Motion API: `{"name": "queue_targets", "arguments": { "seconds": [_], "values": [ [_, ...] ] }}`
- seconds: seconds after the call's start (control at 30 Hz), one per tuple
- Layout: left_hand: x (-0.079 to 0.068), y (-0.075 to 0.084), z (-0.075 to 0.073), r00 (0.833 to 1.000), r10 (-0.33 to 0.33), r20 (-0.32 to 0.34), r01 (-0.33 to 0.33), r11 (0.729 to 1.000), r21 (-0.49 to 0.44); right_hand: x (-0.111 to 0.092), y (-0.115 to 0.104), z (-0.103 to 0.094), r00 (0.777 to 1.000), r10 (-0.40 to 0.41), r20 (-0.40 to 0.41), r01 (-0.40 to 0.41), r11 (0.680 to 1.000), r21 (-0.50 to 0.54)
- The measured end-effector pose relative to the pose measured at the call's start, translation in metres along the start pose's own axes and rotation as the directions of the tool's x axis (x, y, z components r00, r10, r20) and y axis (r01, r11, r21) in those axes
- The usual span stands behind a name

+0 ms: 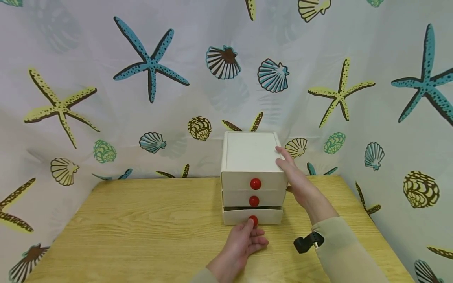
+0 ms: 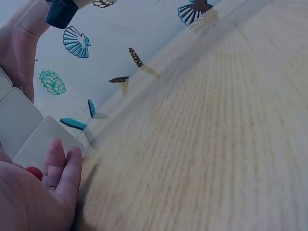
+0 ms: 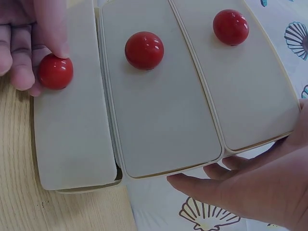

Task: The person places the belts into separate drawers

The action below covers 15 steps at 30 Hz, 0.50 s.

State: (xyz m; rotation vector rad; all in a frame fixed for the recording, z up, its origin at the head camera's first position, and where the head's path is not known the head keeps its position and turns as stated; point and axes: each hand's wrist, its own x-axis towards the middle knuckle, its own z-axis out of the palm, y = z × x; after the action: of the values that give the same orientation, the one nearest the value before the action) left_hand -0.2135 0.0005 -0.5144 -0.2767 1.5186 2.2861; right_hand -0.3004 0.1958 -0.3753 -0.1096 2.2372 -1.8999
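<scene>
A small white three-drawer cabinet (image 1: 253, 151) stands on the table, each drawer front bearing a round red knob. The bottom drawer (image 1: 270, 217) sits slightly out, a dark gap showing above its front. My left hand (image 1: 240, 243) pinches this drawer's red knob (image 3: 55, 72) between thumb and index finger; the other fingers extend below it. Against the cabinet's right side lies my right hand (image 1: 301, 179), its fingers fairly straight on the side and over the top edge. The middle drawer (image 3: 166, 115) and top drawer (image 3: 250, 86) are closed. What the drawers contain is hidden.
The wood-grained table (image 1: 141, 228) extends to both sides of the cabinet. Behind it and at the sides hangs a white cloth (image 1: 198, 102) printed with starfish and shells. A black strap (image 1: 308, 241) is around the right sleeve's cuff.
</scene>
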Motion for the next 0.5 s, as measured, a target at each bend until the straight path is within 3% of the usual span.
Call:
{"name": "queue_targets", "arguments": {
  "seconds": [0.27,0.5],
  "values": [
    [0.009,0.004,-0.003,0.999,0.034,0.024,-0.034,0.999,-0.001,0.001,0.0,0.0,1.0,0.003,0.002,-0.003,1.0,0.002],
    [0.013,0.005,-0.003,1.0,0.019,0.024,-0.019,1.0,0.013,0.002,0.001,-0.001,1.0,0.004,-0.003,-0.004,1.0,0.002]
  ]
}}
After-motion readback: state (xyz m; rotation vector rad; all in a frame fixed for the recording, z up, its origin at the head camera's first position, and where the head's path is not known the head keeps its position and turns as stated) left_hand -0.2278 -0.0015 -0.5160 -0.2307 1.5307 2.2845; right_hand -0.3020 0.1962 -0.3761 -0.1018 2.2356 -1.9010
